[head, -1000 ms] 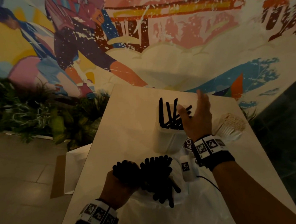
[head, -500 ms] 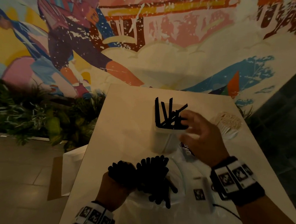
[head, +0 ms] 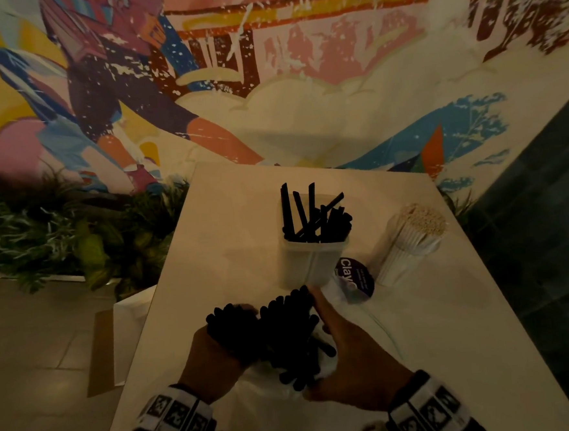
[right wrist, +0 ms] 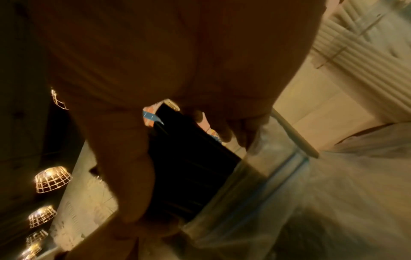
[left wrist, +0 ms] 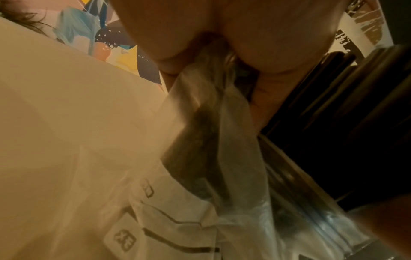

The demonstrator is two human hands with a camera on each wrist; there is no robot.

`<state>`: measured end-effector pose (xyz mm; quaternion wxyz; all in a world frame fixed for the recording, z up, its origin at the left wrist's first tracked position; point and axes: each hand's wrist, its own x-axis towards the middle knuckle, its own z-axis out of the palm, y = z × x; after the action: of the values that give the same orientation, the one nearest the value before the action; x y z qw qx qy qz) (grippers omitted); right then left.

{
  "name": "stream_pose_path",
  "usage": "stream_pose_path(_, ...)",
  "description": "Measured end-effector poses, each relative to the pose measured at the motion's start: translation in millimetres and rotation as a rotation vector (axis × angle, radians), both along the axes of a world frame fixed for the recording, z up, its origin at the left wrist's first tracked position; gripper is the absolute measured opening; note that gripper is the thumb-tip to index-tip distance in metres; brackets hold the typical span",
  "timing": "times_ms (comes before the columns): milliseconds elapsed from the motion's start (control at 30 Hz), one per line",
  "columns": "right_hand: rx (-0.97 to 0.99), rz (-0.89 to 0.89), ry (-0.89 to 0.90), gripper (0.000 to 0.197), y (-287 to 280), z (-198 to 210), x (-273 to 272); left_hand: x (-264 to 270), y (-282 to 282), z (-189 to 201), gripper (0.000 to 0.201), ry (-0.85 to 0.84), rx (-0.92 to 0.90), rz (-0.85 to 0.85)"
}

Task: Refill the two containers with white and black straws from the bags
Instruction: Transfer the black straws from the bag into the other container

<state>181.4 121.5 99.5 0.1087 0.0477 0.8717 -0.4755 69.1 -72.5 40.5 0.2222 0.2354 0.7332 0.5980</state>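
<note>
A square clear container [head: 308,264] in the middle of the table holds some black straws [head: 313,218]. To its right, a round container [head: 401,261] is packed with white straws [head: 418,221]. Near the front edge lies a clear plastic bag [head: 272,404] with black straws sticking out. My left hand [head: 218,351] grips one clump of these straws [head: 230,323] through the bag's plastic [left wrist: 200,109]. My right hand [head: 344,342] closes thumb and fingers round the neighbouring clump [head: 291,329], which shows as a dark block [right wrist: 191,163] in the right wrist view.
A purple round label [head: 356,277] sits between the two containers. The pale table [head: 230,226] ends at a mural wall behind. Plants [head: 59,237] and a tiled floor lie to the left, with a white paper bag [head: 132,323] below the table edge.
My right hand has drawn back from the black-straw container to the bag and now grasps the straws there. The left hand has stayed on its clump.
</note>
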Motion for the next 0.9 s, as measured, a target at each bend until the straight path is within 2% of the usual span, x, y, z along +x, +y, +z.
stream_pose_path(100,-0.087,-0.078,0.094,0.105,-8.3,-2.5,-5.1,-1.0,-1.8,-7.4,0.086,-0.127,0.093,-0.019)
stream_pose_path(167,-0.09,-0.101,0.134,0.099,-11.4,-6.0,-8.0,-0.1,-1.2,-7.1,0.089,-0.156,0.122,-0.015)
stream_pose_path(267,-0.085,-0.13,0.143,0.099,-9.8,-14.8,-10.7,0.5,0.5,-11.6,0.098,-0.224,0.234,-0.103)
stream_pose_path(367,-0.091,-0.155,0.159,0.087,-9.8,-17.4,-15.2,0.1,-0.3,-14.4,0.101,-0.221,0.216,-0.108)
stream_pose_path(433,-0.087,-0.165,0.19,0.078,-9.6,-20.5,-18.0,-0.5,0.1,-14.7,0.104,-0.159,0.168,-0.075)
stream_pose_path(500,-0.07,-0.169,0.221,0.073,-9.3,-24.1,-19.3,-2.1,-0.2,-15.5,0.098,-0.065,0.126,-0.032)
stream_pose_path(600,-0.043,-0.189,0.256,0.066,-7.5,-29.7,-19.6,-2.7,-1.3,-14.8,0.074,0.067,0.069,-0.005)
stream_pose_path(767,0.006,-0.23,0.327,0.044,-5.0,-38.1,-19.7,-3.1,-0.4,-13.0,0.045,0.092,0.042,0.033)
stream_pose_path(833,0.045,-0.233,0.347,0.038,-3.6,-41.7,-20.0,-3.2,-1.6,-14.3,0.049,0.133,0.042,0.012)
stream_pose_path(900,0.09,-0.242,0.359,0.035,-2.3,-43.4,-20.7,-4.5,-2.8,-21.6,0.051,0.101,0.081,0.023)
